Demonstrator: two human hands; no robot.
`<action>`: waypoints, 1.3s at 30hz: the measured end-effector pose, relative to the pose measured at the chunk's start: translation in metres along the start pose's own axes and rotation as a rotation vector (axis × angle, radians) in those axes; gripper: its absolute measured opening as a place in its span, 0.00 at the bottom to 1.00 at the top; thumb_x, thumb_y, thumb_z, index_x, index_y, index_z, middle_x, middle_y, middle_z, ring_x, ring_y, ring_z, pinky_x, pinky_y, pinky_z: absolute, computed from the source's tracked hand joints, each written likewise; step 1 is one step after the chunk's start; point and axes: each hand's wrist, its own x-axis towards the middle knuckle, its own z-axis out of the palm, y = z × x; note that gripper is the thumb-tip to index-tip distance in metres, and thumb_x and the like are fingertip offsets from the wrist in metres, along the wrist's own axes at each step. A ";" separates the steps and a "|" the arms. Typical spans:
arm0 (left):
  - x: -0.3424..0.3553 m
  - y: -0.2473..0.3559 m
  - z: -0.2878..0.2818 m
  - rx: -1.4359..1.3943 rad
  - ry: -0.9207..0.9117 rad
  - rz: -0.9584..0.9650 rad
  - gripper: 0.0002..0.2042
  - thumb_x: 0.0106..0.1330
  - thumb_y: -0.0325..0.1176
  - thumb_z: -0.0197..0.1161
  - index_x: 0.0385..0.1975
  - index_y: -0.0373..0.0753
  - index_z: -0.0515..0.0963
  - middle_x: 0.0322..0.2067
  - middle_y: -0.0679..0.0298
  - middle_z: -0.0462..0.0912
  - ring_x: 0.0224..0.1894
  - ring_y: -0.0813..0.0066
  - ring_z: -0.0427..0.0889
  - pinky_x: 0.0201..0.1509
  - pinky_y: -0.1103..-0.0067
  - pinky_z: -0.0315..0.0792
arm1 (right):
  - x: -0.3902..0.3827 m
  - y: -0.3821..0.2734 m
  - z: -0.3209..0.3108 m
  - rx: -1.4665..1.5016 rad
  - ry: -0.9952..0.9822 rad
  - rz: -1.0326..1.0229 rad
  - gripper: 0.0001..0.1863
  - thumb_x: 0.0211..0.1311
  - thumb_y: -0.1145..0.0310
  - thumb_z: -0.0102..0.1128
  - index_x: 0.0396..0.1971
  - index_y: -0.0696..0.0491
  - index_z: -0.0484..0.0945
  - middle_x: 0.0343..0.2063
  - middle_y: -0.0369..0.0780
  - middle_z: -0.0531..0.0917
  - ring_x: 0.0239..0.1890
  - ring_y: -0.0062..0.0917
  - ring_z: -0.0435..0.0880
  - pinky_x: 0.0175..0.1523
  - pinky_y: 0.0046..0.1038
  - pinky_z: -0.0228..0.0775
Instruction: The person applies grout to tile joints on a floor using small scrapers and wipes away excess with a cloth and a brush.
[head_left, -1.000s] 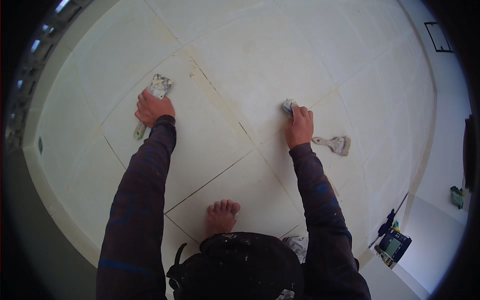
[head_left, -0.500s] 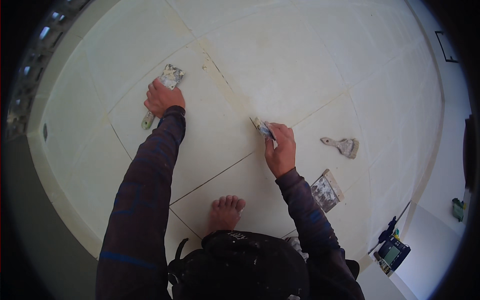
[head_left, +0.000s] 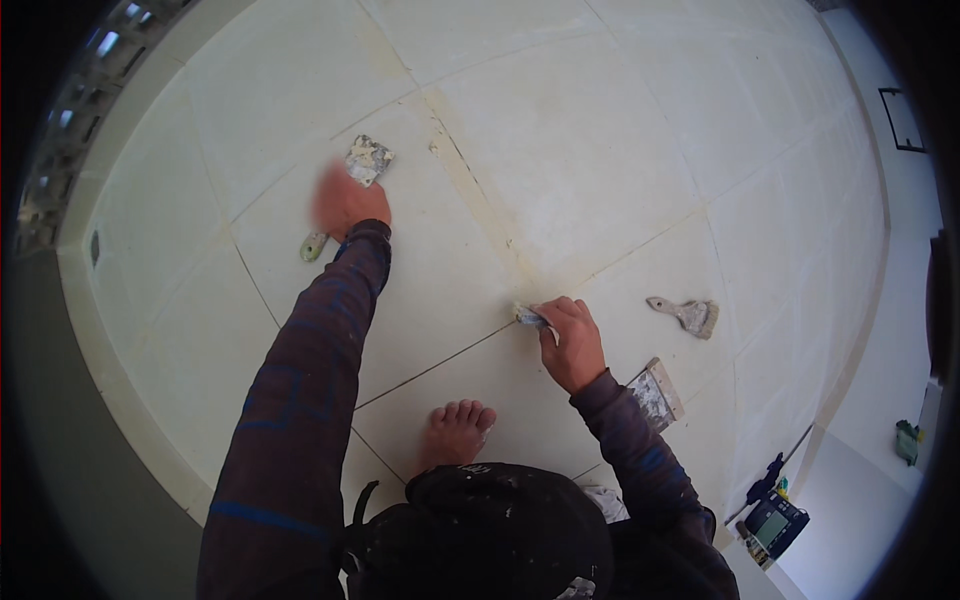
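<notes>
- Pale tiled floor (head_left: pixel 590 130) everywhere, crossed by dark joints (head_left: pixel 440 363).
- Closest in, a bare foot (head_left: pixel 457 430), toes spread on the tile.
- Just beyond, the right hand (head_left: pixel 573 345), and it's pinching a small putty-smeared tool (head_left: pixel 530 315) right where the joints meet!
- Off to its right, a wide scraper (head_left: pixel 655 395) lies against the sleeve's outline, a brush (head_left: pixel 690 316) past it.
- Farther out, the left hand (head_left: pixel 352 203), fingers blurred, clasps a putty knife (head_left: pixel 370 160), blade caked and pointing forward.
- Beyond, a yellowish smeared seam (head_left: pixel 470 205).
</notes>
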 end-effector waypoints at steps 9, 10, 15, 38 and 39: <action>-0.001 0.010 0.006 -0.011 0.005 0.022 0.23 0.55 0.36 0.68 0.53 0.45 0.74 0.48 0.64 0.79 0.53 0.64 0.78 0.58 0.65 0.66 | 0.124 0.019 0.021 -0.328 0.042 -0.389 0.14 0.60 0.76 0.55 0.45 0.52 0.80 0.43 0.35 0.82 0.46 0.31 0.77 0.53 0.33 0.67; -0.004 0.007 0.005 -0.018 0.016 0.028 0.23 0.55 0.36 0.68 0.53 0.45 0.74 0.48 0.64 0.79 0.53 0.64 0.78 0.58 0.65 0.65 | 0.098 0.025 0.022 -0.331 0.002 -0.367 0.15 0.59 0.76 0.55 0.46 0.53 0.80 0.44 0.36 0.82 0.46 0.31 0.77 0.53 0.34 0.67; -0.003 -0.002 0.002 -0.030 -0.027 -0.008 0.24 0.53 0.34 0.69 0.52 0.45 0.74 0.48 0.63 0.78 0.53 0.63 0.77 0.59 0.65 0.65 | 0.009 0.021 -0.006 -0.421 -0.316 -0.268 0.15 0.58 0.74 0.56 0.46 0.53 0.81 0.40 0.38 0.83 0.45 0.32 0.78 0.51 0.36 0.68; 0.001 0.000 -0.006 -0.065 -0.102 -0.019 0.26 0.53 0.35 0.70 0.55 0.45 0.74 0.49 0.63 0.78 0.54 0.65 0.76 0.59 0.67 0.65 | 0.199 -0.012 -0.013 -0.159 -0.070 -0.343 0.16 0.54 0.85 0.56 0.41 0.56 0.85 0.37 0.41 0.83 0.40 0.42 0.76 0.48 0.38 0.73; 0.001 0.000 -0.006 -0.073 -0.103 -0.012 0.26 0.53 0.35 0.70 0.55 0.45 0.74 0.49 0.63 0.78 0.54 0.66 0.76 0.59 0.67 0.65 | 0.232 -0.024 -0.007 -0.170 -0.023 -0.407 0.17 0.54 0.86 0.56 0.42 0.55 0.84 0.38 0.40 0.82 0.41 0.41 0.76 0.48 0.37 0.73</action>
